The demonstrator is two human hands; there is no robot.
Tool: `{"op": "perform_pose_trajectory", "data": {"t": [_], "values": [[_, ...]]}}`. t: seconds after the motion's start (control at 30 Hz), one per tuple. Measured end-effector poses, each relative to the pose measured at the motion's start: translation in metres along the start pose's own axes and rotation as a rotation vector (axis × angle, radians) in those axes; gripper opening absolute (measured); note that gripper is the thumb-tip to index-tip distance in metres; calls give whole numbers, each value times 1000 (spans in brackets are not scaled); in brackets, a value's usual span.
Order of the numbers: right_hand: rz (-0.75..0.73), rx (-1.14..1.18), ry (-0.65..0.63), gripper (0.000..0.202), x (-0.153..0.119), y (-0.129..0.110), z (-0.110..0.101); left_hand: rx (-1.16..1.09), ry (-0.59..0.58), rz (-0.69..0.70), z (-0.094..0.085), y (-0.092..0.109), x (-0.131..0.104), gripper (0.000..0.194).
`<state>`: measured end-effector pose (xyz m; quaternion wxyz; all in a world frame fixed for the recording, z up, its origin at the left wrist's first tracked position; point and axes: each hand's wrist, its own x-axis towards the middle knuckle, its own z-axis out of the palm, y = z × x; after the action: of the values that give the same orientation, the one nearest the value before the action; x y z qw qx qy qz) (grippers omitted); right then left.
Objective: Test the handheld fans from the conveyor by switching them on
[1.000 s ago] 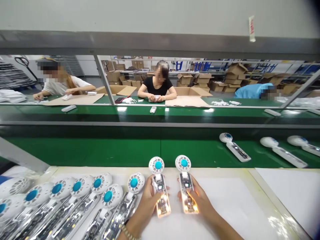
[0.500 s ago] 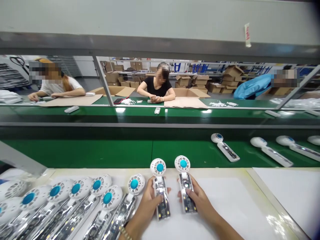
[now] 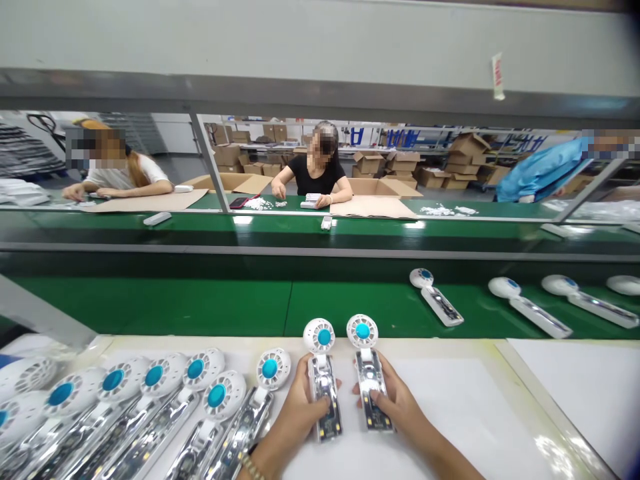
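My left hand [image 3: 300, 407] is closed around a small handheld fan [image 3: 326, 403], thumb pressed on its clear handle. A second handheld fan [image 3: 371, 393] is gripped by my right hand [image 3: 397, 397], its thumb also on the handle. Both fans stand nearly upright side by side, with round white slotted heads, blue centres and circuit boards showing through the handles. Left of my left hand, several similar fans [image 3: 216, 397] lie in a row on the white worktop [image 3: 450, 413].
Beyond the worktop runs a green conveyor belt [image 3: 200, 303] bearing several fans [image 3: 443, 305] at right. Across a second green belt [image 3: 270, 230], a co-worker in black [image 3: 320, 175] handles white parts. Other people sit left and right. A grey shelf [image 3: 320, 40] spans overhead.
The fans on the near belt have shifted left, while parts on the far belt have moved right. My two fans are slightly closer together. The co-worker opposite has spread their hands apart.
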<state>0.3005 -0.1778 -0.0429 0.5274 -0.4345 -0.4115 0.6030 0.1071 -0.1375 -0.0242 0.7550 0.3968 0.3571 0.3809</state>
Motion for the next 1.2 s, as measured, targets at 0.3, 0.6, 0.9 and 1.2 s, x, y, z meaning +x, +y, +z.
{"op": "perform_pose_trajectory", "data": {"t": [0.3,0.6,0.9,1.2], "values": [[14,-13,-14,76,0,0,-1,-3,-22,20,0,-2,0,70],[13,5,-5,77,-1,2,-1,-27,-3,21,0,-3,0,71],[4,-1,-26,75,-1,0,0,-51,7,-4,1,-2,1,72],[70,92,-3,48,-6,-16,12,-18,31,43,10,11,-5,54]]}}
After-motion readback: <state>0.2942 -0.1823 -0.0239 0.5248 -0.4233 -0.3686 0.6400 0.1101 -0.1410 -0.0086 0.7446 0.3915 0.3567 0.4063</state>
